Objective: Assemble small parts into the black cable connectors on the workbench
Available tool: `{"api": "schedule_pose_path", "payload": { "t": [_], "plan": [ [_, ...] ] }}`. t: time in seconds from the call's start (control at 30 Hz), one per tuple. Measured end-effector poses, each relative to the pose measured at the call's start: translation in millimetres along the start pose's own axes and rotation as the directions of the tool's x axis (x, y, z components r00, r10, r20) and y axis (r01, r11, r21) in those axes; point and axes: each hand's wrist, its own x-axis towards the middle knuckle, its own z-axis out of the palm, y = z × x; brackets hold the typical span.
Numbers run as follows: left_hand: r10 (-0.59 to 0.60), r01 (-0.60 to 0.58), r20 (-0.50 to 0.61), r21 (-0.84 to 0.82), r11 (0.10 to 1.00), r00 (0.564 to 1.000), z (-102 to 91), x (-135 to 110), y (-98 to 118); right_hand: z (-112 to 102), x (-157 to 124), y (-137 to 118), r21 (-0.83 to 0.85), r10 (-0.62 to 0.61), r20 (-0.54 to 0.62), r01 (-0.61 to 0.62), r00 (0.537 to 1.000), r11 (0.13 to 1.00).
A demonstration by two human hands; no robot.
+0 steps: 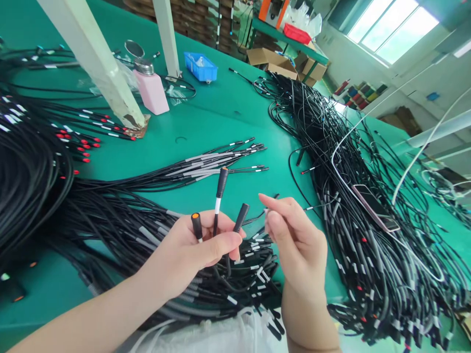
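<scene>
My left hand (195, 250) is closed around several black cable ends, which stand up between its fingers. One connector (222, 182) points straight up, with a white sleeve below it and orange at its tip. Another connector (196, 225) has an orange face turned toward me. A third black connector (242, 215) leans right, pinched by the thumb. Just to the right, my right hand (298, 240) is raised with its thumb and fingers drawn together; a small pale bit shows at the fingertips, too small to name. Beneath both hands lies a thick bundle of black cables (147, 215).
More cables (324, 147) are heaped along the right, with a phone (375, 208) on them. A pink pump bottle (151, 90), a blue bin (200, 67) and white posts (95, 63) stand at the back of the green table (228, 117). Red-capped cables (83, 144) lie left.
</scene>
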Motion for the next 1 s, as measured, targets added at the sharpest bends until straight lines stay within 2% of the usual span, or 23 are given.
{"api": "schedule_pose_path", "payload": {
  "t": [0.1, 0.17, 0.43, 0.67, 0.77, 0.9, 1.0],
  "plan": [
    [0.035, -0.035, 0.008, 0.039, 0.999, 0.999, -1.5, -0.1, -3.5, 5.9, -2.8, -1.3, 0.027, -0.041, -0.116, 0.045, 0.992, 0.999],
    [0.043, -0.043, 0.024, 0.025, 0.999, 0.999, -1.4, 0.0, -4.5, 7.2, -3.5, -2.5, 0.027, -0.059, -0.136, 0.063, 0.989, 0.998],
    [0.056, -0.055, -0.011, 0.076, 0.996, 0.998, 2.2, 1.5, -3.5, 3.8, -2.0, -6.3, -0.036, -0.094, -0.074, 0.092, 0.993, 0.995],
    [0.027, -0.028, 0.014, 0.086, 0.996, 1.000, 0.2, 1.2, -2.9, 1.1, -1.3, -9.0, -0.060, -0.083, 0.018, 0.084, 0.996, 0.995],
    [0.009, -0.011, 0.021, 0.095, 0.995, 1.000, -1.3, 1.2, -2.7, 1.1, -1.1, -9.2, -0.032, -0.072, -0.006, 0.071, 0.997, 0.997],
    [0.013, -0.014, 0.014, 0.087, 0.996, 1.000, -1.4, 2.0, -2.5, 1.1, -1.6, -7.4, -0.015, -0.054, 0.038, 0.055, 0.998, 0.998],
    [0.008, -0.010, 0.014, 0.080, 0.997, 1.000, -0.3, 1.9, -2.2, 2.4, -1.6, -7.1, -0.018, -0.075, 0.011, 0.075, 0.997, 0.997]
  ]
}}
